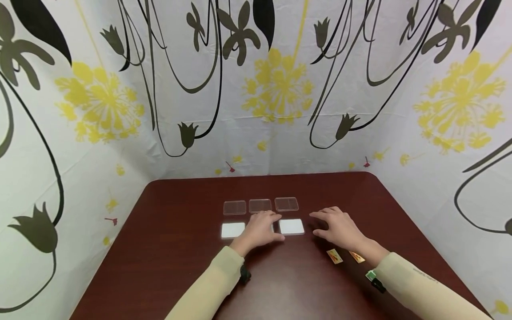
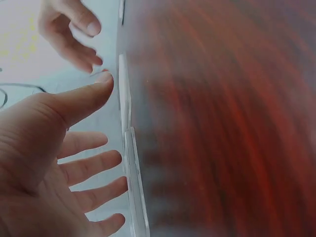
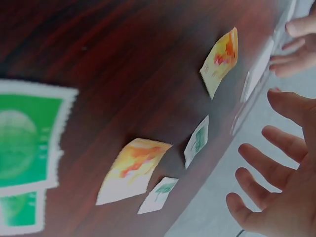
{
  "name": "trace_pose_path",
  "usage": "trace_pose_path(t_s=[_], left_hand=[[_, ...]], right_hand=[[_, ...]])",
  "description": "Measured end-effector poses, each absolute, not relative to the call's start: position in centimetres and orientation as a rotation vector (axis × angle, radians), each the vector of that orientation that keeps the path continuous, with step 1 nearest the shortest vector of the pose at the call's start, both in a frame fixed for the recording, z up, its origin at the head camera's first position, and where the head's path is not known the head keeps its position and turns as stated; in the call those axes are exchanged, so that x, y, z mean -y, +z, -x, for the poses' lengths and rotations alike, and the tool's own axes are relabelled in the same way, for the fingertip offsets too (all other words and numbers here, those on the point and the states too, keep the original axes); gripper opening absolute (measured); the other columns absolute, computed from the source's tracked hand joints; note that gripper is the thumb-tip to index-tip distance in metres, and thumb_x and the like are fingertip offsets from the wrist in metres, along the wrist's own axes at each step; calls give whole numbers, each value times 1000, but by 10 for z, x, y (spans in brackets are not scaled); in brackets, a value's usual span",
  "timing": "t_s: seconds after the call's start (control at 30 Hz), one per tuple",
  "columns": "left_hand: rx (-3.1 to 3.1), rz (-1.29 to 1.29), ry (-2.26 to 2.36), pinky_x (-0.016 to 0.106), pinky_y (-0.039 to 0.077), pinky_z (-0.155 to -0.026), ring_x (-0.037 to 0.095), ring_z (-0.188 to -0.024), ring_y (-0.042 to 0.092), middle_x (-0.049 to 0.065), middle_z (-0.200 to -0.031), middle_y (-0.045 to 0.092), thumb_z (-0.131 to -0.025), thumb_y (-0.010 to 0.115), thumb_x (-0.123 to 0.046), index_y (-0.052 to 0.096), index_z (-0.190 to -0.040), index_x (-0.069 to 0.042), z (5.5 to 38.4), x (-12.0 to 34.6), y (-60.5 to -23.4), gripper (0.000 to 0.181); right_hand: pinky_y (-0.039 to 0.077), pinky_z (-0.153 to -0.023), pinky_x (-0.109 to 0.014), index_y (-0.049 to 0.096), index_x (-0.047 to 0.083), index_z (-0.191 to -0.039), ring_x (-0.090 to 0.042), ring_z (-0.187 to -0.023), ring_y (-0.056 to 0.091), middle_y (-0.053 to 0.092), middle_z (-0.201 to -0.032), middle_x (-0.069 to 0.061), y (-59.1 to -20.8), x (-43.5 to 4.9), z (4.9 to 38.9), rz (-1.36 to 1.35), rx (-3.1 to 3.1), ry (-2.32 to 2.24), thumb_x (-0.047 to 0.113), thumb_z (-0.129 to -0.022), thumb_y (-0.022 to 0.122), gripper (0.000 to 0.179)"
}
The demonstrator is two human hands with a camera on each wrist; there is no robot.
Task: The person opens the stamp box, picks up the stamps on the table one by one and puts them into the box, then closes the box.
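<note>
My left hand hovers over the front row of flat boxes, fingers spread, partly hiding the middle one. In the left wrist view its fingertips are near the edge of a thin clear box; contact is unclear. White-filled boxes show on either side, one at left and one at right. My right hand is held right of them, fingers apart and holding nothing. Below it lie postage stamps: an orange-yellow one, another orange-yellow one, small green-and-white ones and larger green ones.
Behind the white-filled boxes stands a row of transparent plastic pieces, at left, middle and right. The dark red-brown table meets a flower-patterned cloth at its back edge.
</note>
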State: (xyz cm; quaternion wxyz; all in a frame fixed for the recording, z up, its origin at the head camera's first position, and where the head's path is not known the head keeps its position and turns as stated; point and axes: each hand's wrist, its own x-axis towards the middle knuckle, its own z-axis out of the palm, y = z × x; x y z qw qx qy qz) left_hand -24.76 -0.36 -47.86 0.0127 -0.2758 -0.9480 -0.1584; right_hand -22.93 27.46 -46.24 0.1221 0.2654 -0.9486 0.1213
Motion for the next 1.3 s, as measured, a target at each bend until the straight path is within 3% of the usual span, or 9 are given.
trace_pose_path(t_s=[0.37, 0.57, 0.83, 1.1, 1.3], left_hand=[[2899, 807, -447, 45, 32, -97, 24, -122, 41, 0, -131, 49, -75, 66, -53, 51, -131, -17, 246, -3, -482, 68], [2902, 834, -357, 43, 30, -100, 24, -126, 37, 3, -136, 44, -80, 60, -54, 45, -135, -15, 245, -11, -485, 69], [2953, 829, -317, 44, 26, -102, 27, -129, 33, 6, -141, 38, -83, 55, -55, 40, -138, -13, 245, -12, -487, 71], [2980, 807, -310, 43, 30, -100, 27, -130, 31, 6, -141, 37, -82, 55, -56, 41, -138, -13, 246, -10, -491, 71], [3011, 799, -270, 43, 32, -99, 26, -130, 30, 5, -141, 38, -82, 56, -57, 44, -136, -16, 246, -10, -491, 69]], right_hand=[[40, -76, -52, 61, 24, -119, -29, -108, 45, 59, -113, 0, -464, -293, 222, -617, 2838, 551, 37, -75, 73, 47], [41, -76, -49, 61, 29, -117, -27, -108, 46, 60, -111, 2, -464, -296, 221, -584, 2846, 566, 36, -75, 73, 44], [43, -71, -43, 63, 23, -117, -24, -105, 49, 61, -111, 3, -467, -301, 221, -589, 2861, 558, 37, -76, 72, 45], [45, -69, -42, 62, 26, -117, -24, -102, 52, 61, -112, 1, -463, -307, 222, -557, 2891, 581, 32, -76, 73, 43], [45, -68, -41, 64, 21, -115, -25, -100, 53, 62, -108, -2, -462, -309, 218, -547, 2902, 544, 30, -75, 74, 42]])
